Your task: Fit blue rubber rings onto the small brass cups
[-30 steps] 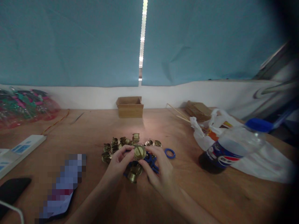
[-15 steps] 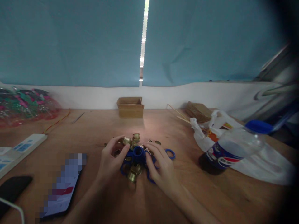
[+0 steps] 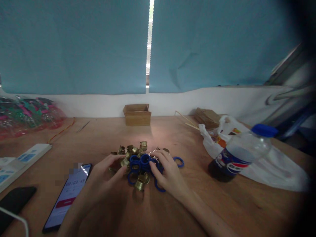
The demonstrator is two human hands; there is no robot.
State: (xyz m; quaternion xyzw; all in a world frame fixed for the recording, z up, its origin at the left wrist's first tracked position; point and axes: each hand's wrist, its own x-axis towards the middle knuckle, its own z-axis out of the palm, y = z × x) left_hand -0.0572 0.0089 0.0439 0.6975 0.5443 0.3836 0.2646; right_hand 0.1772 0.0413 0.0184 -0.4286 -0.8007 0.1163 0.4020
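A heap of small brass caps [image 3: 133, 150] lies mid-table, with a cluster of blue rings [image 3: 138, 163] just in front of it. My left hand [image 3: 105, 173] reaches in from the left, thumb and fingers pinched on a brass cap [image 3: 124, 162] at the heap's edge. From the right, my right hand [image 3: 169, 174] has its fingers curled onto the blue rings. Two brass caps [image 3: 141, 182] sit below the rings between my hands. One loose blue ring [image 3: 179, 161] lies beyond my right hand.
Left of my arm lie a lit phone [image 3: 67, 194], a black phone [image 3: 14, 200] and a white power strip [image 3: 23, 157]. A cardboard box [image 3: 137, 114] stands at the back. A cola bottle [image 3: 238, 154] rests on a white plastic bag [image 3: 276, 172] at right.
The brass cap held up between both hands a second ago is gone from view. Both hands have dropped to the table, the left drawing back left to the heap's edge.
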